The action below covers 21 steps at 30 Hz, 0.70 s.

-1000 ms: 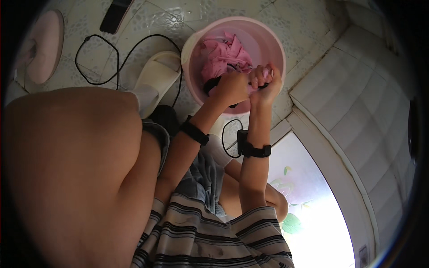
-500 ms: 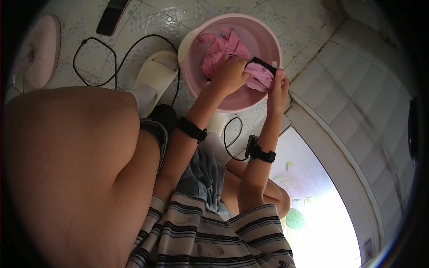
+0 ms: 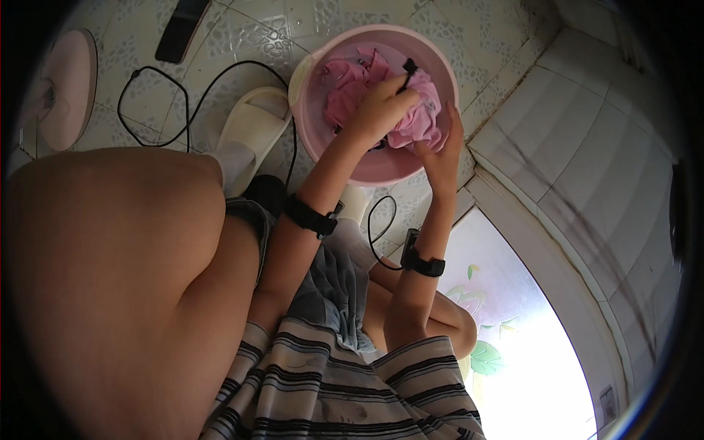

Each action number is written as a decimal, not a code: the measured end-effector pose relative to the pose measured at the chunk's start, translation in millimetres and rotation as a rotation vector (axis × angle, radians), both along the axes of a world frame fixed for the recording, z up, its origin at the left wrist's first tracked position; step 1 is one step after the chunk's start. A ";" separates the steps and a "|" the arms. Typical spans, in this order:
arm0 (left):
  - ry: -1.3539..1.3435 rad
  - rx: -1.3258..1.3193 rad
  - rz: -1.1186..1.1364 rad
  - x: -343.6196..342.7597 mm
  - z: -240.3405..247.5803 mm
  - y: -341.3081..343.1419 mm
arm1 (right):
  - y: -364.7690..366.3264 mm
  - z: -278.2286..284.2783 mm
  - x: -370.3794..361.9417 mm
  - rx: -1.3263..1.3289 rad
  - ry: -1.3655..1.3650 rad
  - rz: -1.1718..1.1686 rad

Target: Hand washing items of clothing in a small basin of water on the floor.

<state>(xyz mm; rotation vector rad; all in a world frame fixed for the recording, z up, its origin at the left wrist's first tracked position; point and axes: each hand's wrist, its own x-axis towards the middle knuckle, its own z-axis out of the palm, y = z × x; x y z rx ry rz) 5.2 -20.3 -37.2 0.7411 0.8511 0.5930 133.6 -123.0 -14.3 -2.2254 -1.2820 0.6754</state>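
Observation:
A pink basin (image 3: 308,139) with some water stands on the floor ahead of me. In it lies a darker pink patterned cloth (image 3: 343,103). Bunched over its right part is a lighter pink garment (image 3: 422,125) with a black band (image 3: 408,71). My left hand (image 3: 385,110) is closed on this garment, the band showing by its fingers. At the basin's right rim, my right hand (image 3: 444,158) has thumb and fingers around the garment's near right edge; the fingertips are partly hidden.
Left of the basin are a cream slipper (image 3: 253,128) on my foot, a looping black cable (image 3: 191,110) and a dark phone (image 3: 181,33). A round pink object (image 3: 70,88) stands farther left. A tiled wall (image 3: 587,161) and a bright door panel (image 3: 513,315) bound the right.
The lighter garment has gone from stretched between my hands to bunched up. Its black band now stands up beyond my left hand. My right hand has shifted lower and its fingers have spread.

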 end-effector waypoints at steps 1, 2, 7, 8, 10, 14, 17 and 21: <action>-0.068 -0.060 -0.119 -0.1 0.5 -0.4 | 6.0 3.7 -2.4 0.126 0.199 -0.024; -0.069 -0.060 -0.118 -0.2 0.1 -0.2 | 5.9 1.8 -2.0 0.126 0.198 -0.023; -0.185 -0.284 0.127 8.6 0.1 -2.3 | -13.2 -7.0 17.1 -0.049 0.746 -0.294; -0.187 -0.285 0.124 6.9 -1.5 -0.4 | -18.3 -8.2 24.0 -0.049 0.744 -0.297; 0.274 0.074 -0.216 -1.6 -11.0 4.0 | -14.8 -2.0 23.7 0.406 1.138 -0.352; 0.373 0.271 -0.063 13.4 -19.5 -15.3 | -18.2 -11.4 34.9 0.416 1.233 -0.499; 0.368 0.261 0.005 26.5 -29.9 -25.5 | -3.6 -23.7 26.4 0.330 0.939 -0.662; 0.231 -0.026 0.122 0.2 -66.2 -21.7 | 9.5 -38.4 -56.5 -0.028 -0.253 -0.022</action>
